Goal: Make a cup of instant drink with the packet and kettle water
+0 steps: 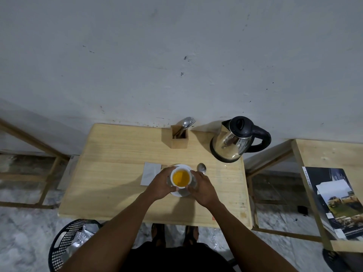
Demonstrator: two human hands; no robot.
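Observation:
A white cup (181,178) full of orange drink is above a white saucer (182,166) near the middle of the wooden table (117,173). My left hand (160,184) wraps its left side and my right hand (200,188) wraps its right side. A flat silver packet (150,173) lies just left of the saucer. A metal spoon (201,168) rests on the table to the saucer's right. The steel kettle (233,140) with black lid and handle stands at the back right corner.
A wooden holder (179,136) with cutlery stands at the table's back edge by the wall. A black mesh basket (72,242) with silver wrappers sits on the floor at front left. A second wooden table (324,154) with magazines (337,201) is at the right.

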